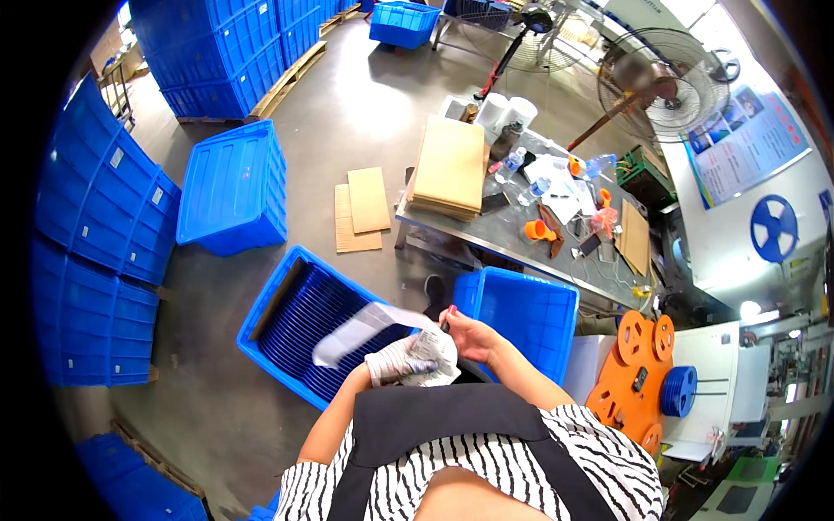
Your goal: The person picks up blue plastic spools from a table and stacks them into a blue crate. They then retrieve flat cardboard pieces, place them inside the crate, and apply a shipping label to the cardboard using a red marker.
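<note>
My left hand [391,361], in a pale glove with dark smudges on its fingers, is closed on a roll of white labels [440,350] in front of my chest. From the roll a loose white strip [358,334] stretches out to the left. Just right of the roll, the fingers of my bare right hand [472,338] close around a small dark pen-like tool with a red end [452,310]. Under the strip stands a blue crate [268,293] packed with a row of dark blue reels [300,326].
Another blue crate [539,304] stands to the right, beside a metal table [434,227] bearing stacked cardboard [450,165], bottles and papers. A lidded blue bin [228,178] and tall bin stacks are on the left. Two cardboard sheets [368,201] lie on the floor. Orange reels [638,382] are at right.
</note>
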{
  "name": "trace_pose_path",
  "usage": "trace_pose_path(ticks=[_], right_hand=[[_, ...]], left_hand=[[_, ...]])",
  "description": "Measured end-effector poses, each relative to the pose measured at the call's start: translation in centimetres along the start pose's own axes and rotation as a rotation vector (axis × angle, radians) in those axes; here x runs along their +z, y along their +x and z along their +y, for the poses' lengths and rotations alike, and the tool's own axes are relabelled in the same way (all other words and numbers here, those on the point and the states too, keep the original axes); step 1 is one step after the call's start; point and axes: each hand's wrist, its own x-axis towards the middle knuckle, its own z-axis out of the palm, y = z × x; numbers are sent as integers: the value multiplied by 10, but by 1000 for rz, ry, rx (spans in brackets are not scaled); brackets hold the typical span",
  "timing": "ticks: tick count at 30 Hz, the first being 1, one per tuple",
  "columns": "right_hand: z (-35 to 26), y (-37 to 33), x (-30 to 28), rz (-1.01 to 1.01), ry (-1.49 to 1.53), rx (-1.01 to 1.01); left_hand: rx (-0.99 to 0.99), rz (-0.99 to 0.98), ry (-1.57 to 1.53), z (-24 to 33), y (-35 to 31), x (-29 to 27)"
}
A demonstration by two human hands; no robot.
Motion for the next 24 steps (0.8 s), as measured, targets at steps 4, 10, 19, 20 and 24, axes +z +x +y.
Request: trace_pose_path(ticks=[4,10,19,20,24], right_hand=[[-85,60,-36,-15,356,-29],[-252,174,-108,169,318,-364],[-539,247,-95,182,-534,-936],[-555,265,-108,206,-573,-890],[-584,360,-182,336,-643,-709]], left_hand=[[-105,-29,217,44,81,-43],[-113,101,59,137,226,-93],[27,406,-91,268,454,-182],[58,420,-90,265,478,-199],[-83,563,30,245,552,-266]])
